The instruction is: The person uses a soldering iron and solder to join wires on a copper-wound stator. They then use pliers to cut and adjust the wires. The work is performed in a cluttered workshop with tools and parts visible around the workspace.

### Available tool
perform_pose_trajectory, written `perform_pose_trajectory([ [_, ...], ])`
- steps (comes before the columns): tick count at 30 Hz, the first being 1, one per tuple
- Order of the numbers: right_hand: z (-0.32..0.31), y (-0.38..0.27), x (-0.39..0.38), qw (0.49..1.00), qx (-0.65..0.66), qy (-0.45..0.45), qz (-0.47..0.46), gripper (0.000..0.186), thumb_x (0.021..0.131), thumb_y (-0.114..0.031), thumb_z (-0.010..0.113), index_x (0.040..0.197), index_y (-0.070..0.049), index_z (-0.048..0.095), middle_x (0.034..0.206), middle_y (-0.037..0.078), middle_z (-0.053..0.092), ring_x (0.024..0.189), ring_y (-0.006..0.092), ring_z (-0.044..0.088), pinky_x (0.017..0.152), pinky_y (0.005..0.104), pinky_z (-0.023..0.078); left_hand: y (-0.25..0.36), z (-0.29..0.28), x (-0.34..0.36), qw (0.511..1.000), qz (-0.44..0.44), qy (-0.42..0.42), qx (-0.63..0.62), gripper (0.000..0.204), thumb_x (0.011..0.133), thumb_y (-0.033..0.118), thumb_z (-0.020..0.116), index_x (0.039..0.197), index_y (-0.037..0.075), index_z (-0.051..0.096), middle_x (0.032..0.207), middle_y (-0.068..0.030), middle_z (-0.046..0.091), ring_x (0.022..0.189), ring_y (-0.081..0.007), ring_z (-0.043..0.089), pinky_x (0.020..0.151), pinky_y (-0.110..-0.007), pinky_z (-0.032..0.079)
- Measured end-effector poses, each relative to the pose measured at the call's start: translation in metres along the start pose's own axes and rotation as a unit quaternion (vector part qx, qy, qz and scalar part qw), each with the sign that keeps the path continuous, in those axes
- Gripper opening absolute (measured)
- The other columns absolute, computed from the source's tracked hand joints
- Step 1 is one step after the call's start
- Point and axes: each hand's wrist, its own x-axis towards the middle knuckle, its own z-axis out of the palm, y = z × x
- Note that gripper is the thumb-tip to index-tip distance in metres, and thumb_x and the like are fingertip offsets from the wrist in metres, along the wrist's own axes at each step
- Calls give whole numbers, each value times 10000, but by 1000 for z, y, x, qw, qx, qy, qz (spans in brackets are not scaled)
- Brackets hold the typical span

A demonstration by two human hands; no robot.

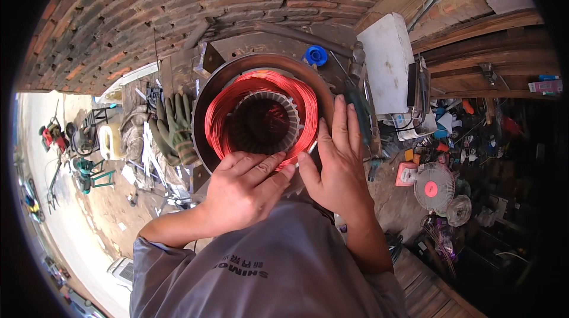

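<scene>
At the far left, on the pale ground, stand a red machine and a green metal stand, with a cream plastic jug just right of them. A pair of green work gloves hangs over the cluttered bench edge, just left of the motor stator. The stator sits in the middle of the view in front of the brick wall: a dark round steel housing with a ring of red copper winding around its slotted core.

The left hand lies on the near rim of the winding, its fingers bent and pressed flat on the red wire, thumb side toward the other hand; whether they pinch a strand cannot be told from here. The right hand rests on the near right edge of the winding, fingers stretched out together along the housing rim, thumb touching the left hand's fingertips.

Far of the stator lies a blue round cap. To its right stands a white box. Farther right, on the ground, sits a small pale fan with a red hub, amid what seems to be loose tools and scrap.
</scene>
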Motion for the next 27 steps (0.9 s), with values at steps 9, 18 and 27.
perform_pose_trajectory([
  [9, 2, -1, -2, 999, -52, -4, 7, 528, 968, -252, 624, 1319, 141, 579, 1616, 376, 245, 1511, 547, 218, 1183, 662, 231, 4, 6, 0, 1000, -17, 26, -6, 256, 796, 131, 801, 1044, 73, 781, 1093, -112, 767, 858, -212, 720, 772, -327, 497],
  [18, -4, 10, 8, 994, -49, -43, -84, 600, 949, -286, 679, 1298, 187, 565, 1618, 331, 289, 1500, 514, 266, 1191, 651, 237, 2, 5, -4, 999, -10, 39, 18, 243, 804, 159, 805, 1031, 79, 770, 1046, -94, 765, 820, -195, 703, 756, -320, 480],
  [27, 14, -6, -10, 996, 26, 77, -26, 560, 920, -220, 694, 1319, 154, 572, 1583, 369, 318, 1509, 521, 255, 1197, 626, 253, 4, 6, -3, 999, -31, 13, 23, 226, 790, 95, 788, 1004, 24, 771, 1065, -139, 761, 852, -265, 701, 813, -374, 498],
])
